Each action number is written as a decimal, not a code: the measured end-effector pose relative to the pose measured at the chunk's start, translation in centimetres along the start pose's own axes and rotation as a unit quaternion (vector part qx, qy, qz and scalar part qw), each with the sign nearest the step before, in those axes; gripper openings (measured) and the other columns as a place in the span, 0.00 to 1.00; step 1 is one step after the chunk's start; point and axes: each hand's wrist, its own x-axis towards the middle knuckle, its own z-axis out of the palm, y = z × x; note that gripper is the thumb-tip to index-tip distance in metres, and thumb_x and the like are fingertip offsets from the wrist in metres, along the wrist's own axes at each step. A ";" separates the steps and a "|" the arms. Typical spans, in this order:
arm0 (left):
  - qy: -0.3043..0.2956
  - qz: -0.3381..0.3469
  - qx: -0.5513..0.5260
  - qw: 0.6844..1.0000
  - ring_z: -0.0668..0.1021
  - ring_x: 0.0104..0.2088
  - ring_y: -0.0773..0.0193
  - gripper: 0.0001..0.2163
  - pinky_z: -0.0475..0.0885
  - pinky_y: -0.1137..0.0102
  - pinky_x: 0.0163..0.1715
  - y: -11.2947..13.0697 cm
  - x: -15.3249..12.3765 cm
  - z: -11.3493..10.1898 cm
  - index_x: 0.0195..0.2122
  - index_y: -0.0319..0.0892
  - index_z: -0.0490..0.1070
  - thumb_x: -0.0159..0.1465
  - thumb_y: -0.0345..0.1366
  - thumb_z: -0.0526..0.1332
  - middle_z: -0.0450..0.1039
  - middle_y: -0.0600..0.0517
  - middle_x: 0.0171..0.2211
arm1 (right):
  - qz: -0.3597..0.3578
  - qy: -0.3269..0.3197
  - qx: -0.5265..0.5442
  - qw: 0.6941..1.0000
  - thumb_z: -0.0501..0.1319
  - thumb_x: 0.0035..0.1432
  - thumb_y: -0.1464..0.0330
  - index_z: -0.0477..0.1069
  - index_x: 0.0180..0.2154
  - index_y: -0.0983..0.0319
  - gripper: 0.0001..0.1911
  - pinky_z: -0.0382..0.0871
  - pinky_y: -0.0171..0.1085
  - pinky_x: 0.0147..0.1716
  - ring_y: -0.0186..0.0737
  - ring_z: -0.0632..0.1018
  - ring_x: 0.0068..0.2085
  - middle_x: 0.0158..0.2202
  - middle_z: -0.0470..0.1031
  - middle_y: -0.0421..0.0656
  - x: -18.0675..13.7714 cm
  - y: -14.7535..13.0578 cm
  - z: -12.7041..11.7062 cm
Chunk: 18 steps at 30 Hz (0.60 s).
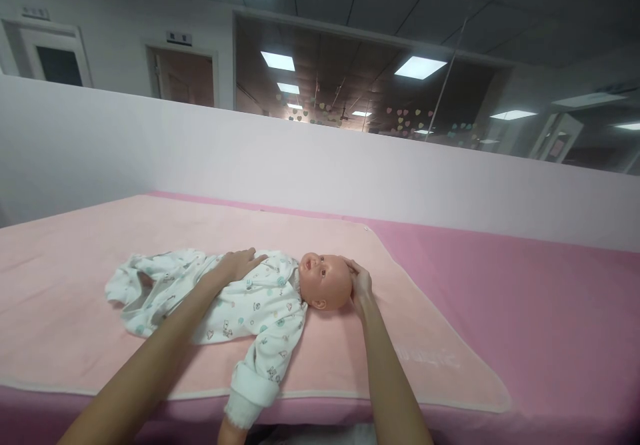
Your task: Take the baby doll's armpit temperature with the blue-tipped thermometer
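A baby doll (326, 282) lies on its back across a light pink blanket (60, 338), its head to the right and its legs to the left. It wears a white printed sleepsuit (250, 308), and one sleeved arm hangs over the near edge. My left hand (241, 265) rests on the doll's torso with fingers stretched out flat. At the crown of the doll's head is my right hand (361, 286), its fingers lying along the head; the side against the head is partly hidden.
Under the blanket is a darker pink table cover (560, 311). A low white wall (320, 165) runs along the far side. Beyond it are a window (350, 91) with heart stickers, a doorway (185, 78) and ceiling lights.
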 end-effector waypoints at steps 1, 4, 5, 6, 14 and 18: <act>0.001 -0.001 -0.003 1.000 0.75 0.37 0.49 0.27 0.63 0.60 0.38 0.0 0.0 0.0 0.35 0.42 0.65 0.58 0.58 0.38 0.74 0.42 0.38 | -0.019 0.025 0.003 1.000 0.58 0.48 0.64 0.75 0.31 0.63 0.11 0.70 0.37 0.40 0.44 0.77 0.40 0.33 0.78 0.45 0.3 0.0 -0.1; 0.002 -0.002 -0.005 1.000 0.75 0.37 0.49 0.27 0.63 0.60 0.39 -0.1 0.0 0.1 0.35 0.42 0.65 0.58 0.58 0.38 0.74 0.42 0.38 | -0.023 0.025 0.005 0.999 0.58 0.48 0.64 0.75 0.31 0.63 0.11 0.70 0.37 0.40 0.43 0.77 0.40 0.33 0.78 0.45 0.3 0.2 0.1; 0.002 -0.001 -0.003 1.000 0.75 0.37 0.49 0.27 0.63 0.60 0.39 -0.1 0.0 0.1 0.35 0.42 0.65 0.58 0.58 0.38 0.74 0.42 0.38 | -0.007 0.000 0.002 1.000 0.58 0.48 0.63 0.75 0.32 0.64 0.13 0.71 0.39 0.39 0.45 0.77 0.40 0.34 0.78 0.46 0.1 0.3 0.3; 0.001 0.000 0.000 1.000 0.75 0.37 0.49 0.27 0.63 0.60 0.39 -0.1 0.0 0.1 0.35 0.42 0.65 0.58 0.58 0.38 0.74 0.42 0.38 | 0.014 -0.034 0.001 0.999 0.58 0.47 0.63 0.75 0.33 0.66 0.15 0.71 0.41 0.39 0.47 0.77 0.40 0.36 0.78 0.48 -0.2 0.4 0.6; -0.001 -0.004 -0.005 1.000 0.75 0.37 0.49 0.26 0.63 0.61 0.38 0.1 -0.1 -0.2 0.34 0.42 0.65 0.58 0.57 0.39 0.74 0.42 0.37 | 0.001 -0.009 -0.009 1.000 0.58 0.48 0.63 0.75 0.32 0.64 0.13 0.72 0.38 0.37 0.45 0.78 0.38 0.34 0.78 0.45 -0.6 0.0 0.6; -0.003 -0.003 0.004 1.000 0.75 0.37 0.50 0.26 0.63 0.61 0.37 0.1 -0.2 -0.2 0.34 0.43 0.64 0.58 0.57 0.38 0.74 0.42 0.37 | -0.025 0.021 -0.007 0.999 0.60 0.45 0.66 0.75 0.26 0.63 0.08 0.71 0.34 0.33 0.42 0.78 0.34 0.28 0.78 0.42 -0.2 0.2 0.5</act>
